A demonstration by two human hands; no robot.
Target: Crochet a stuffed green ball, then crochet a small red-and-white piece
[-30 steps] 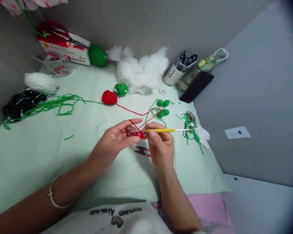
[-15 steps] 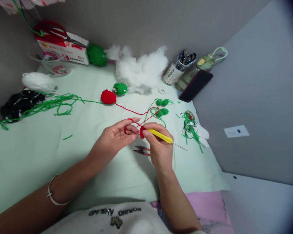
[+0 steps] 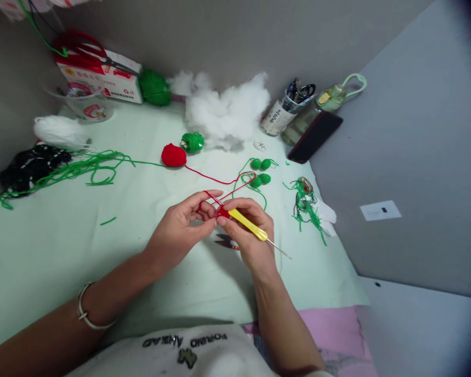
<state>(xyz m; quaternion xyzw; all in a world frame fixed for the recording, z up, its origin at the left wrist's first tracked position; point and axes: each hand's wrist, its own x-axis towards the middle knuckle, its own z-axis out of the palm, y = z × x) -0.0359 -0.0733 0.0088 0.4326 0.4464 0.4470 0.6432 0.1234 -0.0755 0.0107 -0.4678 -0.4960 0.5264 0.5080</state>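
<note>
A crochet hook [image 3: 248,225] with a yellow handle lies in the closed grip of my right hand [image 3: 255,235], its spare metal end pointing down to the right. At my fingertips is a small red crocheted piece [image 3: 223,211], partly hidden by the fingers. My left hand [image 3: 184,220] is curled closed against that piece, with red yarn [image 3: 212,197] looped over its index finger. The strand runs back to a red ball of yarn [image 3: 174,155]. Below the hands, thread snips [image 3: 226,242] lie on the table, partly covered by my right hand.
Green crocheted balls [image 3: 260,172] with yarn tails lie beyond my hands. White stuffing [image 3: 227,112], a pen cup [image 3: 280,116], a phone [image 3: 316,137] and a bottle [image 3: 332,97] line the back. Yarn scraps [image 3: 308,204] are at right, green strands [image 3: 98,162] at left.
My right hand and the hook have shifted slightly left and closer to my left hand. The hook now slants more steeply, its free end lower. The red piece moved left with them.
</note>
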